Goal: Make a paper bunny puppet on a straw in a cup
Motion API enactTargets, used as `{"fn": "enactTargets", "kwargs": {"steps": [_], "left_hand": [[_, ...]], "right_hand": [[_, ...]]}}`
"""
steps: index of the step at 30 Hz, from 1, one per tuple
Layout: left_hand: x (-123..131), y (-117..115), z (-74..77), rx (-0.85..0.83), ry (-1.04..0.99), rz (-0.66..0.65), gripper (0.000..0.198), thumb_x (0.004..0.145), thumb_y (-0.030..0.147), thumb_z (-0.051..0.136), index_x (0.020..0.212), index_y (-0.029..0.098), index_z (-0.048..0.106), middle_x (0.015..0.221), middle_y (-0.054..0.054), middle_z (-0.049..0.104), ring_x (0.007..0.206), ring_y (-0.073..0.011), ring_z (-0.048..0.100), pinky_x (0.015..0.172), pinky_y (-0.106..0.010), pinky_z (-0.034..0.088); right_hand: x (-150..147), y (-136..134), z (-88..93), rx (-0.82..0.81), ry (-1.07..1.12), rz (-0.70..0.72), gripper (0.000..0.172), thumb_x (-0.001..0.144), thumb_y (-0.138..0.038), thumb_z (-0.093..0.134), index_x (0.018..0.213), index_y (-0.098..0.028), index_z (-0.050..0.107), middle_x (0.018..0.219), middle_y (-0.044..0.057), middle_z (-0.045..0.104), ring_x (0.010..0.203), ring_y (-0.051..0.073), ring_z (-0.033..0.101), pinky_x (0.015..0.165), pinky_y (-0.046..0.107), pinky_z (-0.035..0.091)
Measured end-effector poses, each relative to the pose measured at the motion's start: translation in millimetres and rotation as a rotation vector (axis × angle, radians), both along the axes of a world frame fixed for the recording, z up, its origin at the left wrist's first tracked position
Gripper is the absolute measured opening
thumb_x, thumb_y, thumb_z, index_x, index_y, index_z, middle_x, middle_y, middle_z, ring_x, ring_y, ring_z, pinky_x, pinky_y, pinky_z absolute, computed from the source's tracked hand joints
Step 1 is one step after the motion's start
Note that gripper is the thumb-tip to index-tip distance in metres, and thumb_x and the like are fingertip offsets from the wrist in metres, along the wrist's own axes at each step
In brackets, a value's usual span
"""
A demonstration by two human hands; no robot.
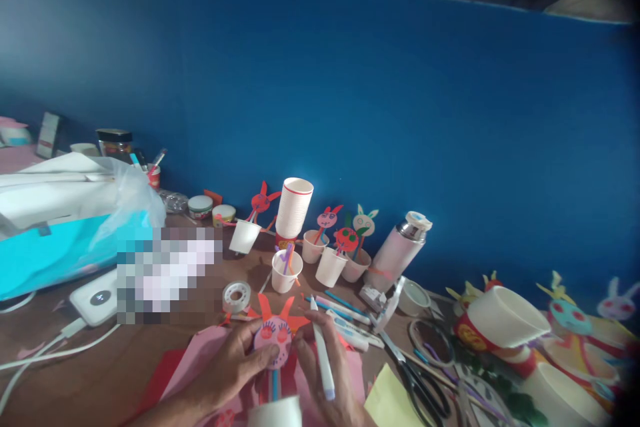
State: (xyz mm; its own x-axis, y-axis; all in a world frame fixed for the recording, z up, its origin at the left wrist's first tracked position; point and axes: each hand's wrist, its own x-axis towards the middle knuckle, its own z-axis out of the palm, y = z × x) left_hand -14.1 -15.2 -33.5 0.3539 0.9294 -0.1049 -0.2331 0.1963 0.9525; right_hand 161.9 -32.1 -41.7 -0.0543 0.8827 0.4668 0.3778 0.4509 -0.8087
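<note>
- Left hand: the forearm enters from the lower left, with the hand angled inward. The fingers are clenched, gripping the left edge of the paper puppet.
- Right hand: it is raised just beside the paper puppet. Its fingers are closed around a white marker, whose blue end points down toward the person.
- Paper puppet: a round pink face with orange paper points around it, drawn eyes and a blue stick below. It is held between the hands, above a pink paper sheet.
- Near the hands: a tape roll lies beyond the left hand, and blue-and-white markers lie beyond the right. Black-handled scissors and a yellow paper sheet lie to the right.
- Worktop: it also carries white paper cups, paper rabbit puppets, a pink vacuum flask and a white power bank.
- Markings: a red cup bears a yellow emblem; its lettering is too small to read.
</note>
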Motion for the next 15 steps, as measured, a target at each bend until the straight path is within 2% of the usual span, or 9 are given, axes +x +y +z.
{"fn": "enactTargets", "kwargs": {"steps": [3, 8, 12, 15], "left_hand": [[-1.4, 2.2, -3.4, 0.016, -0.008, -0.052, 0.043, 0.070, 0.044, 0.075, 0.103, 0.018, 0.067, 0.085, -0.005, 0.072, 0.078, -0.0219, 0.063, 0.081, -0.033, 0.048], [-1.3, 5.1, -12.6, 0.064, -0.041, -0.097, 0.045, 0.070, 0.048, 0.074, 0.101, 0.016, 0.067, 0.078, -0.006, 0.071, 0.078, -0.0238, 0.063, 0.079, -0.035, 0.048], [-1.2, 3.4, -17.1, 0.058, -0.014, -0.035, 0.048, 0.065, 0.050, 0.076, 0.099, 0.017, 0.066, 0.074, -0.004, 0.068, 0.080, -0.0244, 0.061, 0.074, -0.032, 0.048], [0.5, 1.2, -16.8, 0.088, -0.042, -0.065, 0.048, 0.067, 0.049, 0.076, 0.099, 0.016, 0.066, 0.073, -0.004, 0.068, 0.081, -0.0250, 0.062, 0.073, -0.033, 0.047]], "right_hand": [[-1.7, 0.9, 3.0, -0.036, 0.013, 0.030, 0.025, 0.090, -0.034, 0.051, 0.111, -0.021, 0.050, 0.078, 0.001, 0.062, 0.069, 0.016, 0.062, 0.067, 0.027, 0.052], [0.0, 5.6, 14.3, -0.147, 0.030, 0.022, 0.025, 0.089, -0.040, 0.051, 0.105, -0.021, 0.053, 0.066, -0.003, 0.061, 0.050, 0.013, 0.055, 0.049, 0.024, 0.048], [-1.5, 7.5, 9.3, -0.120, 0.023, 0.026, 0.025, 0.086, -0.041, 0.054, 0.101, -0.021, 0.053, 0.070, -0.001, 0.064, 0.059, 0.015, 0.060, 0.055, 0.024, 0.048], [-5.2, 6.4, 0.1, -0.135, 0.032, 0.067, 0.025, 0.083, -0.036, 0.057, 0.102, -0.021, 0.052, 0.070, -0.001, 0.062, 0.061, 0.016, 0.059, 0.059, 0.024, 0.048]]}}
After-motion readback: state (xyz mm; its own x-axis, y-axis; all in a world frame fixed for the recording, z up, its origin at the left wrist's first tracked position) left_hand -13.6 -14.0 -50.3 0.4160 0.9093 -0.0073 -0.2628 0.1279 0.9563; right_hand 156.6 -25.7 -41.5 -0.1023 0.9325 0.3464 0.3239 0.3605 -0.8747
